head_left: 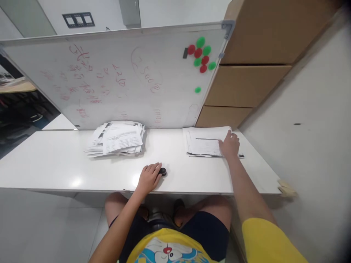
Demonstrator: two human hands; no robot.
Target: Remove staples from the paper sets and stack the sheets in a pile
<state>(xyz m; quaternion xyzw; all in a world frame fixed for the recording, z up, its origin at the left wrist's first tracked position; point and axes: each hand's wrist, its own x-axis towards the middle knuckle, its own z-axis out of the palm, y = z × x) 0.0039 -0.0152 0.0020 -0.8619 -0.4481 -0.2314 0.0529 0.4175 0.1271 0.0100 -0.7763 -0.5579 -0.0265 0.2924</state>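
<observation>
My left hand (149, 178) rests on the white desk, its fingers curved over a small black stapler (163, 171). Only the stapler's rounded right end shows; the palm and fingers hide the rest. At the right side of a stack of paper (205, 146), my right hand (230, 144) has its thumb and fingers closed on the edge of the top sheets. How many sheets it grips cannot be made out. A second, messier pile of printed papers (120, 138) lies left of the middle, apart from both hands.
A whiteboard (164, 106) with red writing and round red and green magnets (197, 53) stands behind the desk (55, 160). Cardboard boxes (246, 86) are stacked at the right, beside a white wall (309, 146). The desk's front edge runs above my knees.
</observation>
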